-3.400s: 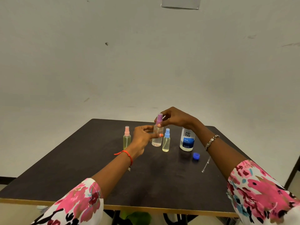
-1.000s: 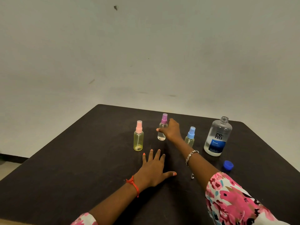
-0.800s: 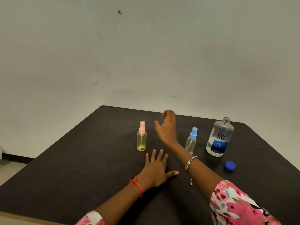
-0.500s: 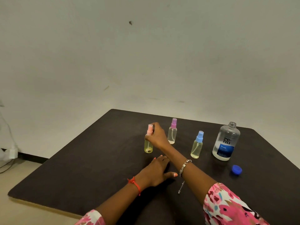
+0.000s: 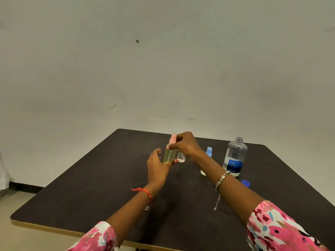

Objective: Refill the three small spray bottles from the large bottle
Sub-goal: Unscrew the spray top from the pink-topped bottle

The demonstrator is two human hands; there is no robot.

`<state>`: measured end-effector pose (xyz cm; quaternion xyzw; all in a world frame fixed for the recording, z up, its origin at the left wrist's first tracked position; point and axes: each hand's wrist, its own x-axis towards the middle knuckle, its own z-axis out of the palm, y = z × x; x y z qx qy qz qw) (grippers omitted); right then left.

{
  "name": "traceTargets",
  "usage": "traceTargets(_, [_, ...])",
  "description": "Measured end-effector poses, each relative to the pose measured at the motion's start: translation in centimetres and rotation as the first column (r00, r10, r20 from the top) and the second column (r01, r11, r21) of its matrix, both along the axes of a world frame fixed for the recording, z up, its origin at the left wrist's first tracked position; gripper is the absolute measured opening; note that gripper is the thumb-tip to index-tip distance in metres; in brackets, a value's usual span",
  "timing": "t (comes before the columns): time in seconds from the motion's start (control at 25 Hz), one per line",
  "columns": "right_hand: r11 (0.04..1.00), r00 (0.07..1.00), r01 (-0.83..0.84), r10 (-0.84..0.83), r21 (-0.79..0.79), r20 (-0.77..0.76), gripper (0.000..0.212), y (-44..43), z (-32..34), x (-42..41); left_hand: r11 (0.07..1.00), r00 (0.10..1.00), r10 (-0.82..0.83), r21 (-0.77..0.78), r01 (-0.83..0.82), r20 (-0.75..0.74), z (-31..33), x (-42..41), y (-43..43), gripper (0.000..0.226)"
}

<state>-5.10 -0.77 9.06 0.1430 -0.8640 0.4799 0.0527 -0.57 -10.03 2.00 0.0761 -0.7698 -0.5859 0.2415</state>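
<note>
- Above the desk [image 5: 94, 180], the right hand [image 5: 186, 144] pinches the pink-topped spray bottle [image 5: 170, 151] at its neck, lifted and slightly tilted.
- Left hand [image 5: 157, 166] is open beside the bottle's base, fingertips near it (contact unclear).
- At 3 o'clock stands the blue-topped bottle [image 5: 208, 152], then the big uncapped bottle [image 5: 234, 157].
- Blue cap [image 5: 246, 183] lies at 5 o'clock of it.

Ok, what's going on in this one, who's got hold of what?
A person at a dark table is holding the pink-capped spray bottle by its neck with the right hand, lifted off the surface. The open left hand reaches toward its body. The large bottle stands uncapped at the right, its blue cap lying beside it. The blue-capped spray bottle stands partly hidden behind the right forearm, and another small clear bottle peeks out behind the hands.
</note>
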Motion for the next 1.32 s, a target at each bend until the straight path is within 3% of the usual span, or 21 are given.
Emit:
traceTargets(0.2, [1.000,0.999,-0.009,0.010,0.020,-0.044,0.023,2.8,1.3,2.1,0.994,0.990,-0.110,-0.035,0.107,-0.092,1.3,1.5,1.9,0.042])
traceTargets(0.68, [0.981,0.984,-0.133,0.148,0.138,-0.102,0.034,7.2,3.0,2.4,0.913,0.925,-0.381,-0.152,0.378,0.009,2.6,2.3,3.8,0.040])
traceTargets(0.8, [0.966,0.970,-0.205,0.222,0.154,-0.101,0.024,8.1,3.1,2.3,0.879,0.896,-0.443,-0.186,0.438,0.017,2.4,2.2,3.7,0.040])
traceTargets(1.0, [0.935,0.942,-0.334,0.336,0.117,0.000,0.022,9.3,3.3,2.6,0.812,0.828,-0.554,-0.160,0.561,0.087,1.9,2.0,3.3,0.042])
traceTargets(1.16, [0.949,0.951,-0.311,0.310,0.056,0.017,0.024,10.1,3.1,2.4,0.753,0.754,-0.638,-0.076,0.653,0.155,1.9,1.9,3.5,0.052])
traceTargets(1.32, [0.980,0.981,-0.186,0.188,0.069,-0.037,0.027,9.2,2.5,2.4,0.888,0.891,-0.451,-0.081,0.453,0.046,2.6,2.0,4.8,0.051])
